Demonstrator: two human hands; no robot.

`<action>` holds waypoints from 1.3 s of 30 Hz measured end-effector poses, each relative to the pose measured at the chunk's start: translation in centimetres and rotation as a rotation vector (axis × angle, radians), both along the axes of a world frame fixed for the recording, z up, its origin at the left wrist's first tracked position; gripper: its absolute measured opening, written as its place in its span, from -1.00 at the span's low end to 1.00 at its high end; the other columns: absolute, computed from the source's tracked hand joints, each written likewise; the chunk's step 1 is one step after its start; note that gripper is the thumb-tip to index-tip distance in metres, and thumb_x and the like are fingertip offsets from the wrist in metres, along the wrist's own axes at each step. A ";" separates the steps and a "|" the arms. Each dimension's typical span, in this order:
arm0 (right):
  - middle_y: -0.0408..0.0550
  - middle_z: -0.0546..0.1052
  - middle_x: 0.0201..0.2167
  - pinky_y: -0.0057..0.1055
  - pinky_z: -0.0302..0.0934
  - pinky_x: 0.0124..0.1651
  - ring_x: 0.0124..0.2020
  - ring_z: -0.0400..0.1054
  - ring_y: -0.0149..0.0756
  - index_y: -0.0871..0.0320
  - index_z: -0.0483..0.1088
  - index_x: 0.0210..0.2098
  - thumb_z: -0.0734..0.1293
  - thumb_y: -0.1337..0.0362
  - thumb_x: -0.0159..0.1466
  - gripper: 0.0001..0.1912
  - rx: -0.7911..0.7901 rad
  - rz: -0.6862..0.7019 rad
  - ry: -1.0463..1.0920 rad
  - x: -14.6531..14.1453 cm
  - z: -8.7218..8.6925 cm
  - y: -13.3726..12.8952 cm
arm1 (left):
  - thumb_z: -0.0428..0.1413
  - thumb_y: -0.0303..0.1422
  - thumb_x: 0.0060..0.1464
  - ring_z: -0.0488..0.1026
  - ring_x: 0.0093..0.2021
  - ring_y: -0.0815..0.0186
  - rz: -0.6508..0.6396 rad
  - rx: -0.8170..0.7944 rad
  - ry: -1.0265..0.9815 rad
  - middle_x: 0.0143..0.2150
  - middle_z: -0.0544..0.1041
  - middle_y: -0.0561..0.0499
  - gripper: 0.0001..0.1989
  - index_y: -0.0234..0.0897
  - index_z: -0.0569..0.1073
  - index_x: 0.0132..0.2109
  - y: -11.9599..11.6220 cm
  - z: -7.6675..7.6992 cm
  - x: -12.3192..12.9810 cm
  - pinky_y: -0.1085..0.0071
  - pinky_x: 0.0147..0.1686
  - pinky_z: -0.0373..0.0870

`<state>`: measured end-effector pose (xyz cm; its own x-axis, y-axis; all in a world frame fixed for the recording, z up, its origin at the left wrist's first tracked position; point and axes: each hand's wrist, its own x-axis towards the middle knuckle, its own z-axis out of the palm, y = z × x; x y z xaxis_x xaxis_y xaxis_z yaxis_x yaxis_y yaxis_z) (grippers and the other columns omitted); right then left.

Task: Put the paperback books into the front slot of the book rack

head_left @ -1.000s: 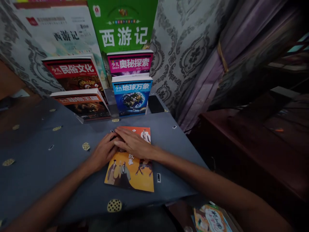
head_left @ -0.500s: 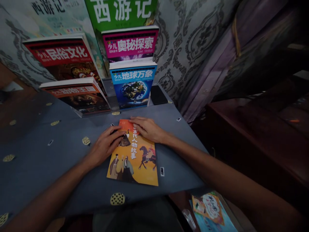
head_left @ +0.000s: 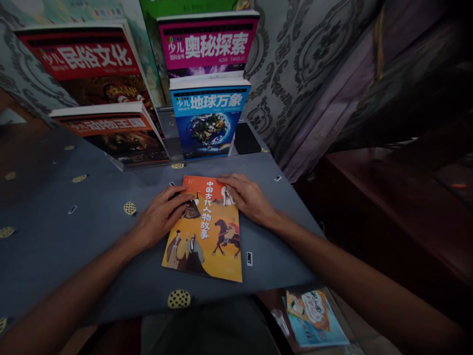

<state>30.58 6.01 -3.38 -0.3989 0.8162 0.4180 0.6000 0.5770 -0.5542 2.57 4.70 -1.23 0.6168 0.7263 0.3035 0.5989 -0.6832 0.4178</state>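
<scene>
An orange and yellow book (head_left: 218,227) with white Chinese characters and painted figures on its cover lies flat on the table near its front edge. My left hand (head_left: 160,217) rests over its upper left side, fingers stretched out onto the cover. At the upper right corner my right hand (head_left: 249,197) lies with its fingers extended along the top edge and the side. Neither hand lifts the book. The undersides of both hands are hidden.
Behind the book stand a blue book (head_left: 210,123), a magenta book (head_left: 212,49), a lion-cover book (head_left: 125,138) and a red book (head_left: 99,59). A dark phone-like slab (head_left: 247,138) lies beside them. Below the table's right front edge lie more books (head_left: 314,323).
My right hand has slid right, from the top middle of the cover to its upper right corner, uncovering the title. My left hand stays on the left side. The view has shifted slightly.
</scene>
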 end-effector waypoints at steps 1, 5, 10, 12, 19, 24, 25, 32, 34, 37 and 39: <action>0.09 0.56 -0.01 -0.07 0.32 0.12 0.05 0.43 -0.12 0.11 0.45 0.11 0.14 0.39 0.39 -0.60 -0.001 -0.009 0.000 0.2 0.0 -0.2 | -0.10 -0.30 0.40 0.42 0.18 0.15 0.002 -0.002 -0.001 0.20 0.44 -0.13 -0.66 -0.18 0.47 0.16 0.0 0.0 0.0 0.15 0.19 0.42; 0.10 0.56 -0.03 -0.09 0.33 0.09 0.04 0.43 -0.10 0.12 0.45 0.11 0.12 0.37 0.41 -0.61 0.000 -0.055 -0.007 0.8 0.2 -1.0 | -0.11 -0.29 0.40 0.41 0.20 0.17 0.004 0.004 0.003 0.21 0.43 -0.13 -0.65 -0.19 0.46 0.17 -0.1 -0.1 0.0 0.16 0.22 0.39; 0.07 0.59 -0.10 -0.13 0.35 0.03 -0.04 0.46 -0.10 0.12 0.48 0.06 0.15 0.36 0.39 -0.64 -0.018 -0.136 -0.001 1.0 0.2 -1.2 | -0.13 -0.27 0.41 0.39 0.24 0.15 -0.008 0.032 0.045 0.25 0.42 -0.11 -0.63 -0.16 0.46 0.19 0.2 -0.4 -0.3 0.09 0.26 0.34; 0.07 0.60 -0.09 -0.15 0.35 0.01 -0.05 0.47 -0.11 0.13 0.48 0.05 0.15 0.35 0.38 -0.65 -0.022 -0.169 0.012 0.9 0.1 -1.3 | -0.13 -0.25 0.41 0.34 0.29 0.12 -0.013 0.050 0.068 0.29 0.40 -0.11 -0.62 -0.15 0.45 0.20 0.5 -0.5 -0.6 0.04 0.28 0.31; 0.03 0.62 -0.10 -0.27 0.37 -0.13 -0.23 0.50 -0.20 0.14 0.42 0.14 0.21 0.35 0.33 -0.59 -0.037 -0.272 0.052 0.8 0.2 -1.7 | -0.13 -0.24 0.41 0.21 0.37 0.02 0.008 0.119 0.157 0.28 0.41 -0.11 -0.62 -0.12 0.48 0.18 1.7 -0.2 -1.0 -0.11 0.28 0.26; 0.02 0.63 -0.20 -0.30 0.34 -0.15 -0.25 0.49 -0.21 0.16 0.46 0.11 0.20 0.33 0.35 -0.62 -0.037 -0.271 0.046 0.8 0.2 -1.7 | -0.09 -0.32 0.38 0.24 0.34 -0.01 0.000 0.145 0.187 0.22 0.44 -0.14 -0.65 -0.15 0.46 0.17 0.5 0.7 0.7 -0.14 0.26 0.28; 0.00 0.63 -0.23 -0.31 0.34 -0.16 -0.27 0.48 -0.22 0.17 0.46 0.11 0.20 0.33 0.35 -0.61 -0.045 -0.269 0.049 0.8 0.3 -1.7 | -0.07 -0.31 0.38 0.26 0.33 0.01 -0.044 0.141 0.188 0.22 0.44 -0.14 -0.65 -0.16 0.45 0.19 0.0 0.8 1.3 -0.12 0.26 0.29; -0.04 0.63 -0.26 -0.34 0.33 -0.16 -0.31 0.47 -0.27 0.16 0.49 0.06 0.21 0.34 0.36 -0.65 -0.073 -0.249 0.076 1.0 0.3 -1.9 | -0.11 -0.25 0.42 0.24 0.36 0.06 -0.277 0.093 0.196 0.30 0.37 -0.15 -0.63 -0.16 0.35 0.26 -3.0 1.3 4.0 -0.05 0.31 0.22; 0.02 0.64 -0.19 -0.29 0.35 -0.12 -0.24 0.49 -0.22 0.18 0.50 0.04 0.19 0.35 0.37 -0.66 -0.038 -0.238 0.053 1.0 0.4 -1.9 | -0.13 -0.25 0.42 0.26 0.34 0.07 -0.273 0.110 0.191 0.30 0.37 -0.16 -0.63 -0.19 0.36 0.25 -2.6 1.2 3.8 -0.02 0.29 0.24; 0.10 0.62 -0.11 -0.15 0.35 -0.02 -0.09 0.47 -0.10 0.18 0.47 0.07 0.15 0.35 0.39 -0.64 0.063 -0.169 -0.023 0.8 1.2 -1.8 | -0.13 -0.24 0.42 0.31 0.29 0.06 -0.178 0.125 0.184 0.28 0.39 -0.18 -0.63 -0.21 0.37 0.23 -1.3 0.8 3.0 -0.03 0.25 0.28; 0.14 0.59 -0.03 -0.06 0.32 0.07 0.03 0.43 -0.04 0.19 0.42 0.14 0.13 0.36 0.40 -0.60 0.097 -0.049 -0.093 0.2 2.0 -1.3 | -0.12 -0.22 0.41 0.33 0.26 0.04 -0.106 0.129 0.185 0.27 0.40 -0.19 -0.62 -0.23 0.38 0.22 -0.2 0.7 2.6 -0.04 0.23 0.30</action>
<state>30.82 4.67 -1.37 -0.3998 0.7932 0.4593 0.6749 0.5938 -0.4380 5.18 4.51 -0.56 0.7409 0.6175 0.2641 0.5796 -0.7865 0.2132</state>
